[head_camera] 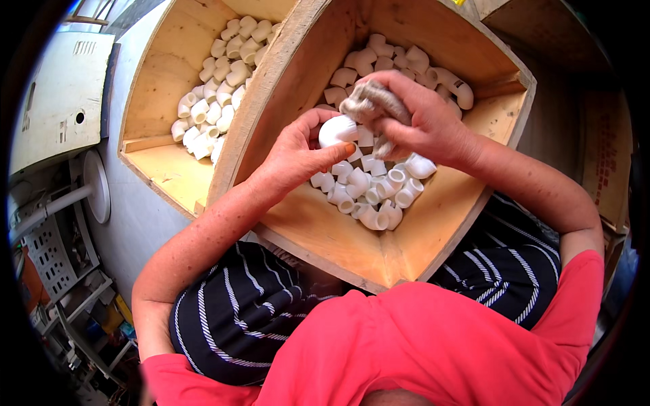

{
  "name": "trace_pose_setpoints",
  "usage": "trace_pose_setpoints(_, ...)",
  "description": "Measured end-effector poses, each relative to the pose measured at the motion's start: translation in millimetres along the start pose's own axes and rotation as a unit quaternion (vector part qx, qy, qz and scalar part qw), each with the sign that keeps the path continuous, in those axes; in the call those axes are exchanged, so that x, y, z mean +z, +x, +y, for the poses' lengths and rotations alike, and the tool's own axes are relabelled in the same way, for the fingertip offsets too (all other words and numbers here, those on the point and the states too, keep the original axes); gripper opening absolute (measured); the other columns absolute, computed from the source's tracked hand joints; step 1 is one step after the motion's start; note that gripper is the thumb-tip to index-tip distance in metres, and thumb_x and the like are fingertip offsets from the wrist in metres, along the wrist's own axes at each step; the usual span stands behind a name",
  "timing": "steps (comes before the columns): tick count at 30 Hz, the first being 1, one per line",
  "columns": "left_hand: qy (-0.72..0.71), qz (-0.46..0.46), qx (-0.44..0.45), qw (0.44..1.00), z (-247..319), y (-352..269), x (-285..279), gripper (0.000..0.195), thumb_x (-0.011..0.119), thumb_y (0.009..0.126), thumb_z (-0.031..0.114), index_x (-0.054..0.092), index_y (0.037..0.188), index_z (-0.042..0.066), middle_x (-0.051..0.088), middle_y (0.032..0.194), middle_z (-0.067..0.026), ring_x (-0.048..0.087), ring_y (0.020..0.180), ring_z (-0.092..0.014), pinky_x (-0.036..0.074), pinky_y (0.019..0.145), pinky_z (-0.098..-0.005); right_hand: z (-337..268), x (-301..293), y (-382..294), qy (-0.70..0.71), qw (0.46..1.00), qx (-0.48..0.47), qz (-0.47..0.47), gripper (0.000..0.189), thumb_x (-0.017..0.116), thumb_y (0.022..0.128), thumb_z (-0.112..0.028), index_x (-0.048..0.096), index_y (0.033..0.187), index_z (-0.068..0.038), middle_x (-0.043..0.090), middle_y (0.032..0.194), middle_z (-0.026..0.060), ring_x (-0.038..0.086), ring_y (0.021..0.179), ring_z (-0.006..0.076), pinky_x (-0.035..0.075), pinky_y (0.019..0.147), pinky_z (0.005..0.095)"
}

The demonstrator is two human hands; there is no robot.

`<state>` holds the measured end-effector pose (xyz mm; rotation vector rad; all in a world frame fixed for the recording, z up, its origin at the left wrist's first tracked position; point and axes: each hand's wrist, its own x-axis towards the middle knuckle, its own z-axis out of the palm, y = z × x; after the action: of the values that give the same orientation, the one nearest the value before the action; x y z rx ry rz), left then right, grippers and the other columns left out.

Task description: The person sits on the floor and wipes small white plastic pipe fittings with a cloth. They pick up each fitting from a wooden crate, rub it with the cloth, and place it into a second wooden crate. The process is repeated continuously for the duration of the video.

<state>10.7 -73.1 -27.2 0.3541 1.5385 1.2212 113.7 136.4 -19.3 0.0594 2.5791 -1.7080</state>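
My left hand (299, 147) holds a white plastic elbow pipe fitting (335, 132) between thumb and fingers, above the near wooden box (325, 238). In my right hand (426, 122) is a bunched greyish-beige cloth (376, 101), right beside the fitting's upper end; whether the two touch cannot be made out. Below both hands lies a heap of similar white elbow fittings (358, 182) inside the box. Part of that heap is hidden behind my hands. A fitting with dark printed marks (454, 86) rests at the heap's far right.
A second wooden box (152, 106) with more white elbows (223, 91) stands against the first, on the left. Farther left are a white metal cabinet (61, 101), a round white disc on a pole (96, 185) and a cluttered rack (76, 304). A cardboard box (604, 157) stands right.
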Motion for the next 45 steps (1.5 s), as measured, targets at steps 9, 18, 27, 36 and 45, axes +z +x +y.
trace_pose_setpoints(9, 0.015, -0.007, 0.074, 0.997, -7, 1, 3, 0.044, 0.072, 0.085, 0.011, 0.05, 0.122, 0.006, 0.06, 0.102, -0.0005, 0.058, 0.091, -0.007, 0.051, 0.078, -0.0229, 2, 4, -7, -0.167, 0.979, -0.112, -0.045, 0.053, 0.065, 0.081, -0.004, 0.047, 0.13, -0.01, 0.057, 0.105, 0.0109, 0.066, 0.084, 0.0261, 0.055, 0.069, 0.0346)
trace_pose_setpoints(18, -0.083, -0.012, 0.046, 0.995, -2, 0, -1, 0.044, 0.071, 0.086, 0.013, 0.05, 0.124, 0.005, 0.062, 0.102, -0.0045, 0.06, 0.089, -0.01, 0.051, 0.075, -0.0263, 9, 3, -7, -0.258, 0.96, -0.094, -0.057, 0.05, 0.068, 0.079, -0.012, 0.051, 0.126, -0.013, 0.058, 0.099, 0.0095, 0.063, 0.086, 0.0295, 0.053, 0.072, 0.0378)
trace_pose_setpoints(27, -0.089, -0.01, 0.053, 0.995, 2, -1, 2, 0.044, 0.07, 0.087, 0.016, 0.05, 0.125, 0.005, 0.064, 0.103, -0.005, 0.061, 0.088, -0.011, 0.05, 0.075, -0.0276, 3, -5, 2, -0.164, 0.979, 0.111, -0.046, 0.045, 0.062, 0.078, -0.012, 0.051, 0.122, -0.011, 0.064, 0.108, 0.0106, 0.065, 0.093, 0.0282, 0.053, 0.077, 0.0346)
trace_pose_setpoints(36, -0.088, -0.054, 0.038, 0.994, 3, -2, 2, 0.045, 0.07, 0.086, 0.016, 0.051, 0.126, 0.007, 0.063, 0.104, -0.0029, 0.061, 0.089, -0.01, 0.049, 0.074, -0.0249, 6, 2, -3, -0.083, 0.995, -0.022, -0.045, 0.052, 0.061, 0.079, -0.021, 0.051, 0.128, -0.008, 0.063, 0.108, 0.0144, 0.062, 0.103, 0.0294, 0.049, 0.087, 0.0381)
trace_pose_setpoints(45, 0.006, -0.005, 0.059, 0.998, -2, 0, 4, 0.048, 0.071, 0.085, 0.01, 0.048, 0.127, 0.006, 0.061, 0.107, -0.0023, 0.058, 0.096, -0.008, 0.049, 0.082, -0.0243, 13, -4, 6, -0.021, 0.999, 0.033, 0.014, 0.047, 0.056, 0.076, -0.007, 0.051, 0.123, -0.005, 0.062, 0.104, 0.0095, 0.061, 0.097, 0.0178, 0.049, 0.086, 0.031)
